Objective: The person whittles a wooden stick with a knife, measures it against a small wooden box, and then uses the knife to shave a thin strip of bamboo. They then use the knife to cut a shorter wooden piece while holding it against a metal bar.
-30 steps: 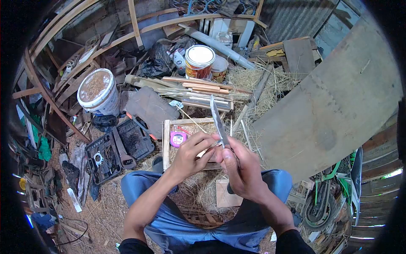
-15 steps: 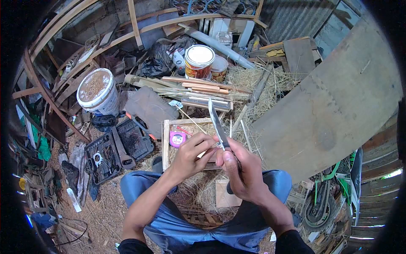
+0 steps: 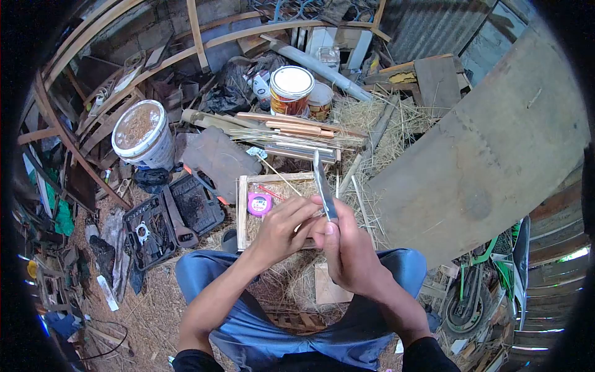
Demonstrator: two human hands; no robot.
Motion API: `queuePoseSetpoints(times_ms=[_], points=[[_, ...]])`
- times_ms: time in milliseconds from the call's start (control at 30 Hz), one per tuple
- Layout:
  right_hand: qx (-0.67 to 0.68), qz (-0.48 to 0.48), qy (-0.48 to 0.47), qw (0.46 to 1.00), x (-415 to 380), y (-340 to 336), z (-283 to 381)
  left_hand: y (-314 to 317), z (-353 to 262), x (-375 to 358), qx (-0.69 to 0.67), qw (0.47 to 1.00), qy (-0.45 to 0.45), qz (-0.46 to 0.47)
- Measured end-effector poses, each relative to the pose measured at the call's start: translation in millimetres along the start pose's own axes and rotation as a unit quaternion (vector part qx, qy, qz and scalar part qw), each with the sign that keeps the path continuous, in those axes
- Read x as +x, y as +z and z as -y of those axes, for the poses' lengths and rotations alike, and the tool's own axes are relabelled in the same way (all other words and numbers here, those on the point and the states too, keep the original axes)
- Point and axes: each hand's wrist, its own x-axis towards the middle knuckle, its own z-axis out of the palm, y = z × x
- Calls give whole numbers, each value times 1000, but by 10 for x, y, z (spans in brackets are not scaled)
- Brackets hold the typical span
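Observation:
My right hand (image 3: 351, 251) is closed around a knife (image 3: 323, 191), whose blade points up and away from me. Its handle is mostly covered by my fingers. My left hand (image 3: 280, 230) has its fingertips pinched together beside the blade's base. A thin bamboo stick (image 3: 277, 174) runs from those fingers up and to the left; its near end is hidden between my hands. Both hands nearly touch, above a wooden frame (image 3: 242, 214) in which a pink tape measure (image 3: 260, 203) and a red pencil-like item (image 3: 271, 191) lie.
An open tool case (image 3: 204, 208) with a handsaw (image 3: 176, 218) lies to the left. Behind are a white bucket (image 3: 144, 137), a lidded paint can (image 3: 291, 90) and wooden strips (image 3: 300, 128). A large board (image 3: 477, 161) slants on the right. Straw and shavings cover the ground.
My right hand has shifted slightly left, closer to my left hand. The knife's tip has dropped a little and moved right, so the blade stands a bit differently.

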Motion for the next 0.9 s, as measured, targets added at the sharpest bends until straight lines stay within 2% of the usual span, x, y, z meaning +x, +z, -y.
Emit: queuePoseSetpoints(times_ms=[67, 167, 267, 367, 467, 500, 567, 633, 900], points=[[-18, 37, 40, 998, 12, -55, 66, 3, -4, -11, 14, 1000, 1, 12], [-45, 37, 44, 997, 14, -57, 92, -16, -51, 2, -17, 1000, -3, 5], [-61, 32, 11, 998, 16, -51, 84, -51, -120, 16, -4, 1000, 19, -9], [-64, 39, 5, 997, 3, -33, 38, -59, -168, -27, -25, 999, -20, -35], [-72, 53, 17, 996, -4, -29, 57, -75, -189, -17, -33, 999, -12, -24], [-72, 55, 17, 996, -7, -15, 51, -127, -250, 8, -31, 998, -47, 11], [-116, 9, -58, 992, -21, 24, 24, -156, -277, 14, -30, 995, -82, 46], [-141, 5, -57, 988, -52, 63, -9, -157, -276, -4, -1, 998, -47, 51], [-170, -1, -29, 985, -73, 124, 43, -197, -346, 11, -4, 994, -68, 81]])
